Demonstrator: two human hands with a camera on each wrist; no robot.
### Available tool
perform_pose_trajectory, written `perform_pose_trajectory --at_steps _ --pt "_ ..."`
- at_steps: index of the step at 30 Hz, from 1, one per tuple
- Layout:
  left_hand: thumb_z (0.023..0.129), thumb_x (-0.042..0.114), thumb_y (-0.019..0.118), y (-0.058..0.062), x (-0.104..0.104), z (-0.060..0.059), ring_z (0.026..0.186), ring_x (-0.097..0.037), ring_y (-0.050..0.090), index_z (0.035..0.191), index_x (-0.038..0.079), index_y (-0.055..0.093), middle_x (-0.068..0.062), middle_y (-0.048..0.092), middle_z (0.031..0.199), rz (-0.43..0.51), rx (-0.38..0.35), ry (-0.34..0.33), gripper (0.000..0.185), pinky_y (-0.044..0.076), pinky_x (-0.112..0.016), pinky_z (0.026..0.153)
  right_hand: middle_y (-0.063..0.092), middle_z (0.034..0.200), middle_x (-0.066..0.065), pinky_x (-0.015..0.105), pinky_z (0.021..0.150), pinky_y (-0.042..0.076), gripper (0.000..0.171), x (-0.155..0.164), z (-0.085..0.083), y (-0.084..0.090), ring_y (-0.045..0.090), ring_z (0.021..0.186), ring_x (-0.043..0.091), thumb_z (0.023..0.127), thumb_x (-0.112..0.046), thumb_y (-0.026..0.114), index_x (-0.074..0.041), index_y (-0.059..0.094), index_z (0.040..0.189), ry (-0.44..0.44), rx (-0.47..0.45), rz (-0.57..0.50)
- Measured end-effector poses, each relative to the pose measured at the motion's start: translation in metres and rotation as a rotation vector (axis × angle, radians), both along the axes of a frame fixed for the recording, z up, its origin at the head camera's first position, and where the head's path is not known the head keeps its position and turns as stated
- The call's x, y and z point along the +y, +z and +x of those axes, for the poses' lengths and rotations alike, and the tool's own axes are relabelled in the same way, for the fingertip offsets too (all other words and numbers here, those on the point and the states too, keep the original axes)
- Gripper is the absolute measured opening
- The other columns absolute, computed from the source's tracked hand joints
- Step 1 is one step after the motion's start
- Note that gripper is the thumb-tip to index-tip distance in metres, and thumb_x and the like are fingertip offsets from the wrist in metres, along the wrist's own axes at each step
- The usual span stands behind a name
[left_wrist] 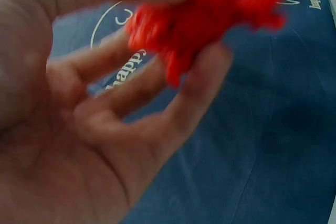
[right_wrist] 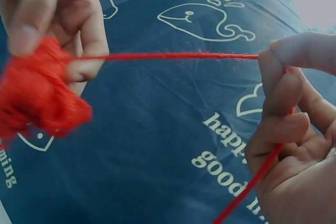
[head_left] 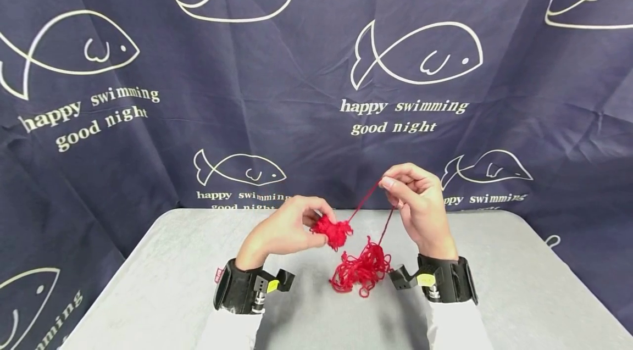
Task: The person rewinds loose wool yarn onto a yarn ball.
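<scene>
My left hand (head_left: 292,223) pinches a small wound ball of red yarn (head_left: 333,231) between thumb and fingers, just above the grey table (head_left: 148,295). In the left wrist view the ball (left_wrist: 202,17) sits blurred at the fingertips (left_wrist: 210,72). My right hand (head_left: 415,196) is raised to the right and pinches the red strand (head_left: 363,201). That strand (right_wrist: 168,55) runs taut from the ball (right_wrist: 37,95) to the right fingertips (right_wrist: 273,56). From the right hand the strand drops to a loose tangle of red yarn (head_left: 361,270) lying on the table between the wrists.
A dark blue cloth (head_left: 296,92) printed with white fish, whales and the words "happy swimming good night" hangs behind the table and falls past its sides. Black wrist-mounted cameras (head_left: 247,287) (head_left: 440,281) sit on both forearms.
</scene>
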State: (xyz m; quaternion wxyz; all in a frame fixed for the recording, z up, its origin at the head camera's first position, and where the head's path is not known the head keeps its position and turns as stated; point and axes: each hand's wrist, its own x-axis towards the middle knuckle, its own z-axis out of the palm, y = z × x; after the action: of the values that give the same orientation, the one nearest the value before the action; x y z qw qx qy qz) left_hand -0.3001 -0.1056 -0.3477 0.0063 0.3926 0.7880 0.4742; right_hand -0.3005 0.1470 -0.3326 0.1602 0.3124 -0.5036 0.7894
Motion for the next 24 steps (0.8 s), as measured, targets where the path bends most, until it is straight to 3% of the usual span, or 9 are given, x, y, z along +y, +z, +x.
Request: perform_pose_trajectory --at_steps 3,6,10,13,18,21,24 --pt "0.078 -0.009 0.069 0.001 0.0 0.002 0.08 -0.014 0.069 0.099 0.005 0.069 -0.002 0.067 0.092 -0.023 -0.025 -0.176 0.025 0.06 -0.032 0.082 0.072 0.08 0.007 0.019 0.049 0.032 0.028 0.001 -0.004 -0.002 0.046 0.055 0.011 0.089 0.018 0.054 -0.002 0.073 0.089 0.019 -0.028 -0.055" --pt "0.078 -0.01 0.068 0.002 0.001 0.004 0.081 -0.015 0.067 0.101 0.002 0.068 -0.006 0.065 0.095 0.019 -0.068 -0.331 0.025 0.06 -0.036 0.083 0.072 0.081 0.007 0.018 0.051 0.036 0.023 0.002 -0.008 -0.005 0.046 0.056 0.011 0.091 0.016 0.057 -0.001 0.073 0.09 0.036 -0.069 -0.098" --pt "0.081 -0.009 0.07 0.006 0.002 0.009 0.088 -0.019 0.063 0.102 0.0 0.067 -0.013 0.064 0.098 0.117 -0.085 -0.473 0.023 0.06 -0.043 0.083 0.071 0.078 0.004 0.018 0.051 0.036 0.022 0.001 -0.013 -0.01 0.045 0.055 0.009 0.091 0.013 0.062 -0.005 0.074 0.09 -0.018 -0.147 -0.063" --pt "0.083 -0.008 0.072 0.01 0.002 0.012 0.096 -0.024 0.061 0.102 -0.001 0.066 -0.017 0.063 0.101 0.22 -0.078 -0.534 0.021 0.059 -0.048 0.086 0.071 0.076 0.002 0.018 0.049 0.03 0.023 -0.001 -0.018 -0.014 0.041 0.052 0.007 0.09 0.013 0.064 -0.007 0.075 0.088 -0.066 -0.192 0.017" --pt "0.083 -0.011 0.071 0.013 0.002 0.014 0.102 -0.026 0.06 0.101 -0.002 0.064 -0.014 0.063 0.105 0.467 -0.041 -0.535 0.021 0.058 -0.04 0.087 0.07 0.075 0.001 0.02 0.05 0.033 0.014 -0.003 -0.022 -0.019 0.042 0.052 0.009 0.089 0.007 0.07 -0.006 0.076 0.089 -0.102 -0.227 0.213" --pt "0.083 -0.007 0.072 0.014 0.002 0.013 0.102 -0.022 0.06 0.099 0.003 0.065 -0.008 0.064 0.106 0.634 -0.012 -0.462 0.02 0.055 -0.028 0.083 0.071 0.078 0.001 0.021 0.051 0.037 0.007 -0.004 -0.021 -0.02 0.047 0.057 0.011 0.088 0.003 0.073 -0.002 0.075 0.091 -0.098 -0.23 0.341" --pt "0.084 -0.006 0.07 0.013 0.002 0.01 0.1 -0.018 0.061 0.099 0.009 0.067 -0.005 0.066 0.108 0.823 -0.042 -0.369 0.022 0.053 -0.022 0.078 0.071 0.08 0.001 0.021 0.052 0.041 0.007 -0.005 -0.02 -0.02 0.051 0.059 0.011 0.087 0.0 0.076 0.0 0.074 0.093 -0.105 -0.205 0.485"
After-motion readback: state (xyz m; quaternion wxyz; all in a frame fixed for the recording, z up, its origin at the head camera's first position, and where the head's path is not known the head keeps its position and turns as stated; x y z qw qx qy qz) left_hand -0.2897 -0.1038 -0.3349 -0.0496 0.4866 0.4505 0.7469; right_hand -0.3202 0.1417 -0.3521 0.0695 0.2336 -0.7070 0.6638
